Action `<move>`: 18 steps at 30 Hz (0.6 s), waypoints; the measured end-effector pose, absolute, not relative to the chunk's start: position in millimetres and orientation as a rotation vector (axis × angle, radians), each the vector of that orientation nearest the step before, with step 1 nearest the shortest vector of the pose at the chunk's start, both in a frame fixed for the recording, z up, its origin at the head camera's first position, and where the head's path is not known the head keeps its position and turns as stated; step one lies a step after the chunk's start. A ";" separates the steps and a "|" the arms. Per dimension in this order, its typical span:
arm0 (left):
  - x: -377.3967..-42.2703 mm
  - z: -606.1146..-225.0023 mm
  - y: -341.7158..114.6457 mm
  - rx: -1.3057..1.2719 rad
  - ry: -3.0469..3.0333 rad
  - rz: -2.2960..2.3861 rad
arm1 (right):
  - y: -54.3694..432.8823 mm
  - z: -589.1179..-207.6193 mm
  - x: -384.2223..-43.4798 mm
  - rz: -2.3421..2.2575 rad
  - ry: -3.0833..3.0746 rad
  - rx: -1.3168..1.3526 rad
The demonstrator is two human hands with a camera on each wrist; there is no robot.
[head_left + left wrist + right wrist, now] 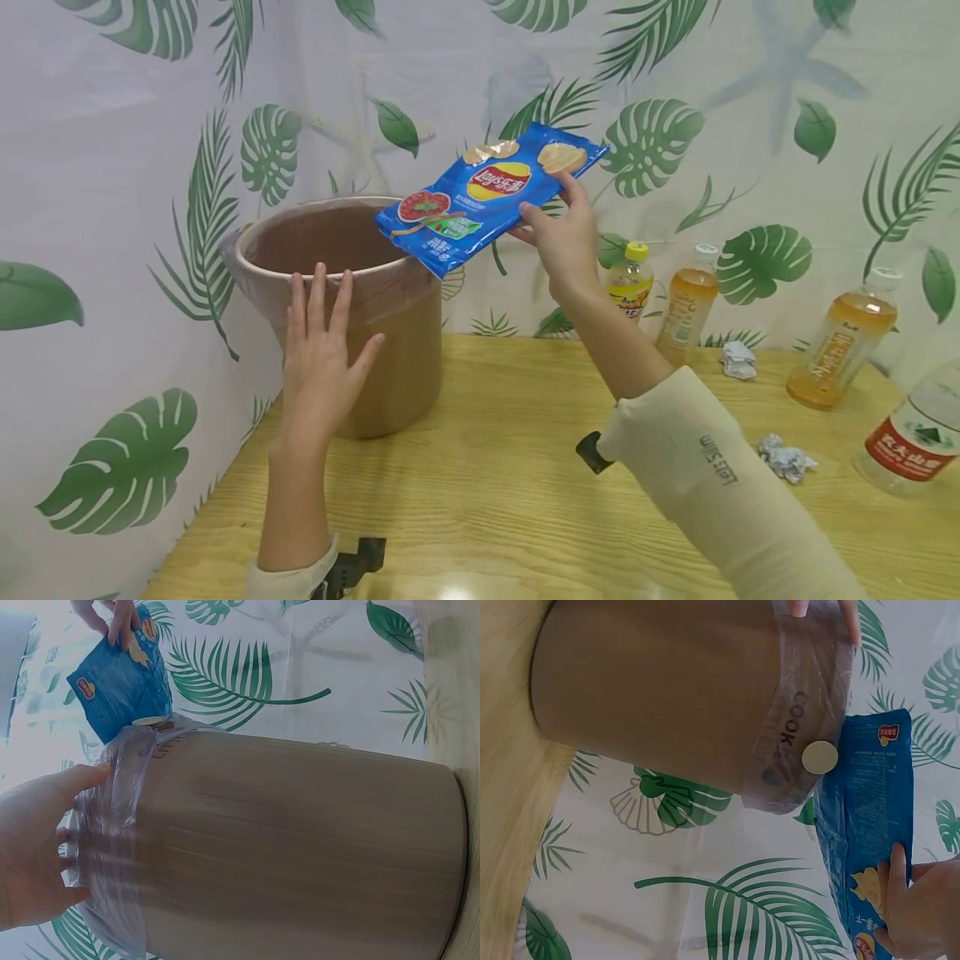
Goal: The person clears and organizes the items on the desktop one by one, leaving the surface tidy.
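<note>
The right hand [566,250] is partly closed, pinching a blue Lay's chip bag [491,200] by its near edge, toward the upper end. The left hand [318,375] is spread, fingers nearly straight, resting against the rim of a brown bin and holding nothing.

The bag's long axis slants from lower left to upper right in the head view, its printed front turned up toward the wearer. Its lower end points left and down, overlapping the right side of the bin's mouth; whether it touches the rim is hard to tell.

The round, brown bin [397,367] stands upright, with a clear plastic liner [116,915] folded over its rim. Beneath it is a light wood-grain table [510,467]. To the right stand a yellow-capped bottle [632,287], two white-capped bottles of amber drink [686,304] [843,346] and a clear bottle with a red label [911,442], with two crumpled paper balls [738,360] [786,458] among them. A white leaf-print backdrop [765,192] surrounds the table.
</note>
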State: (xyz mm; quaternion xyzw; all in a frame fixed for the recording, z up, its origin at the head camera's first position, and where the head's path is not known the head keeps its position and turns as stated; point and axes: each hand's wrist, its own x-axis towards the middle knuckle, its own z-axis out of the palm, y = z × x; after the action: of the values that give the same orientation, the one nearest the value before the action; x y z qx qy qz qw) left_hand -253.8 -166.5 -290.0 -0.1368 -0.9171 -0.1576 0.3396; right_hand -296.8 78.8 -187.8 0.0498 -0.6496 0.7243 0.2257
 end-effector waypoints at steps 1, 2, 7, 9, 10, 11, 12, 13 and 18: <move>-253.9 -289.9 -166.5 -0.356 -2.384 -0.410 | 77.1 -187.5 -298.2 1.989 -1.797 0.142; -254.1 -289.9 -166.6 -0.357 -2.380 -0.410 | 75.3 -187.2 -299.5 1.979 -1.804 0.147; -253.8 -289.8 -166.7 -0.356 -2.384 -0.407 | 65.3 -187.5 -307.8 1.962 -1.817 0.163; -253.6 -289.7 -166.5 -0.355 -2.392 -0.404 | 61.3 -187.9 -311.6 1.957 -1.821 0.153; -253.5 -289.6 -166.4 -0.355 -2.395 -0.404 | 59.4 -187.9 -313.5 1.953 -1.821 0.148; -253.5 -289.5 -166.3 -0.356 -2.399 -0.404 | 57.8 -188.1 -315.6 1.948 -1.820 0.145; -253.7 -289.3 -166.1 -0.358 -2.398 -0.404 | 56.4 -188.2 -317.6 1.941 -1.819 0.139; -253.7 -289.5 -166.2 -0.357 -2.398 -0.404 | 54.6 -188.3 -319.5 1.931 -1.824 0.132; -253.9 -290.0 -166.8 -0.362 -2.393 -0.412 | 47.6 -188.0 -328.9 1.872 -1.842 0.108</move>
State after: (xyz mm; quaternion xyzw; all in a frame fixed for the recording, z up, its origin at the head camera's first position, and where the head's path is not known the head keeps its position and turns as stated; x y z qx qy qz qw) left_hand -253.9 -166.8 -290.0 -0.1388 -0.9178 -0.1582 0.3367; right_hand -328.9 47.6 -188.0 0.0397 -0.6779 0.6888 0.2538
